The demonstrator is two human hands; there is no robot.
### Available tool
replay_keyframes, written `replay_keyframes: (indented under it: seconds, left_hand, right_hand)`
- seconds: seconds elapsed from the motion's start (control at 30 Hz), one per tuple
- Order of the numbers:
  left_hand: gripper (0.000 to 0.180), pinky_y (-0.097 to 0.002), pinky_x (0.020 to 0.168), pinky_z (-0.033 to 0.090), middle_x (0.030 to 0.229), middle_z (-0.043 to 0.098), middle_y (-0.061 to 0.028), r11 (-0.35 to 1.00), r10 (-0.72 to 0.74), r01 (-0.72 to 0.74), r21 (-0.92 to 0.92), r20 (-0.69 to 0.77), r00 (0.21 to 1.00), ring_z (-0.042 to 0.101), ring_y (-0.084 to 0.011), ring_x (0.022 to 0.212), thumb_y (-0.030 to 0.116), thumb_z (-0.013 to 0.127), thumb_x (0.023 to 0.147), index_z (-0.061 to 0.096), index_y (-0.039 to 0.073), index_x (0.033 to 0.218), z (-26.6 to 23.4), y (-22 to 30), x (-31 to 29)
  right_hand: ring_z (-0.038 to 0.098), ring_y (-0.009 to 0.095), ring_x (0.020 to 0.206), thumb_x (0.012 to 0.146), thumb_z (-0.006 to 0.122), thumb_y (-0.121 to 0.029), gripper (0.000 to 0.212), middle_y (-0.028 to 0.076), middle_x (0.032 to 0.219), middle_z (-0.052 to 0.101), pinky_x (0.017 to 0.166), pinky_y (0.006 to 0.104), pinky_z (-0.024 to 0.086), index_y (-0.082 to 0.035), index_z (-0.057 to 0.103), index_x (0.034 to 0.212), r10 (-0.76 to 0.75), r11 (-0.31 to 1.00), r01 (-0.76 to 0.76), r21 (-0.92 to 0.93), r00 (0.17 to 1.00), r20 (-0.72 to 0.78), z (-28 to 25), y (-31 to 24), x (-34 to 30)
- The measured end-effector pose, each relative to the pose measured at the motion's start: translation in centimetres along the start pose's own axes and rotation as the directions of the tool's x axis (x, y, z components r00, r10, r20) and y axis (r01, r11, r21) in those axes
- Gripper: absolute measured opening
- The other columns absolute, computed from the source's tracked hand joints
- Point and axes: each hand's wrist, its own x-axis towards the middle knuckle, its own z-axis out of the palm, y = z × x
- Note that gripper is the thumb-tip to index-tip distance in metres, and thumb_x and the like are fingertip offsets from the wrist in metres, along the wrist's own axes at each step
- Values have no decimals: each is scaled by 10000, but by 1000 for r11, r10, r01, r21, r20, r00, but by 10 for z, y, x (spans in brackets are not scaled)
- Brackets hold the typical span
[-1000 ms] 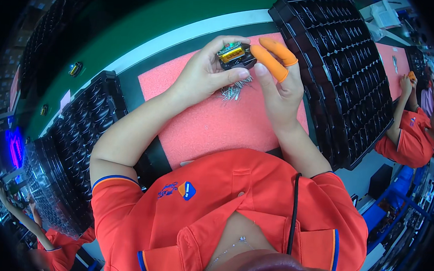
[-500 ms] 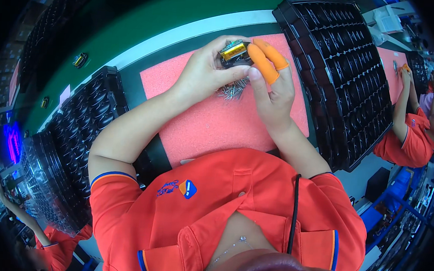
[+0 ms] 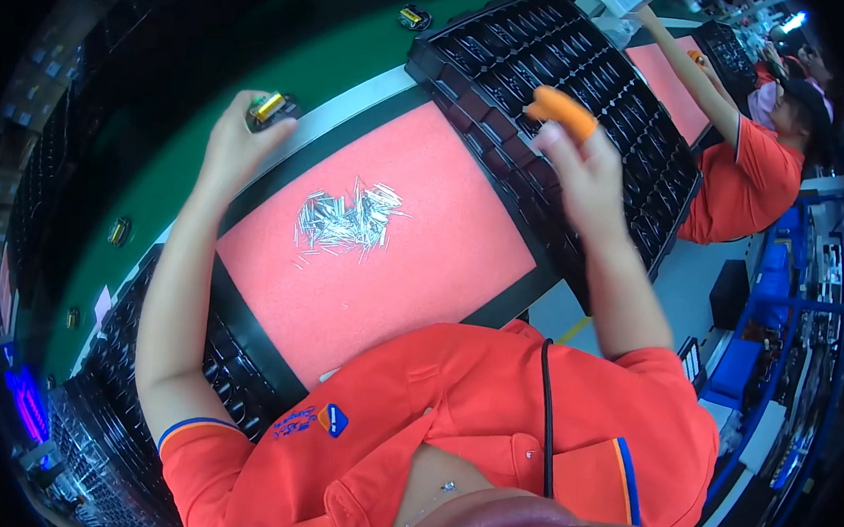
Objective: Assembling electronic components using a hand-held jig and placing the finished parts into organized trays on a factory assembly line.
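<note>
My left hand (image 3: 235, 141) is out over the green surface beyond the pink mat. Its thumb and fingers grip a small electronic module (image 3: 273, 109) with a yellow-wrapped part on a black base. On the pink foam mat (image 3: 423, 254) lies a loose pile of thin silvery metal pins (image 3: 347, 219). Above the stacked black trays on the right is my right hand (image 3: 579, 152), slightly blurred. Orange finger cots cover some of its fingers; thumb and fingertips look apart, with nothing visible between them.
Stacked black moulded trays (image 3: 643, 132) stand right of the mat; more black trays (image 3: 112, 360) are at the lower left. Similar modules sit on the green surface (image 3: 348, 56), one being a yellow-and-black module (image 3: 415, 18). A co-worker in red (image 3: 751, 173) works at the right.
My hands have parted. The left has carried the module left and outward over the green surface; the right has moved over the black trays. The pin pile is now uncovered.
</note>
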Motion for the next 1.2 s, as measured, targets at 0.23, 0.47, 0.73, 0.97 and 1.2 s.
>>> replay_keyframes:
  seconds: [0.23,0.47,0.73,0.97,1.2]
  left_hand:
    - [631,-367,934,418,1185,555,-211,968,-8,14,252,-25,1000,547,-300,1095,434,676,782,535,-10,1209,0,-63,47]
    - [664,-376,1073,293,1352,441,-232,997,26,-24,79,-29,999,390,-334,1288,497,481,902,457,-28,1308,-44,-85,18]
    - [623,-393,1050,336,1319,465,-242,788,-80,241,566,-294,952,424,-370,1248,447,535,868,483,-12,1287,-145,-215,-39]
    - [464,-370,928,441,1160,600,-177,819,-262,314,480,-173,949,571,-321,1078,322,610,857,555,39,1220,-148,-192,-61]
    - [361,-267,788,458,988,622,-70,645,-259,73,-760,-127,958,599,-141,887,271,558,924,550,8,1172,-53,-52,-38]
  right_hand:
    - [598,206,951,845,601,-454,583,154,1012,647,883,284,421,14,581,1194,-88,728,36,-685,995,-40,-97,95,140]
    - [581,192,1025,812,648,-456,624,144,1105,636,925,291,409,66,589,1149,272,701,-6,-713,926,260,-96,104,197]
    - [578,133,884,778,729,-339,498,66,949,627,832,247,431,30,592,1082,211,736,-84,-672,971,109,-95,98,189]
    - [575,128,882,834,657,-159,512,132,1104,591,832,264,446,18,439,1262,144,973,-97,-210,964,222,-32,8,86]
    - [445,65,727,760,707,-120,595,-33,895,501,630,185,343,-32,473,1300,270,911,-371,181,867,419,45,-10,7]
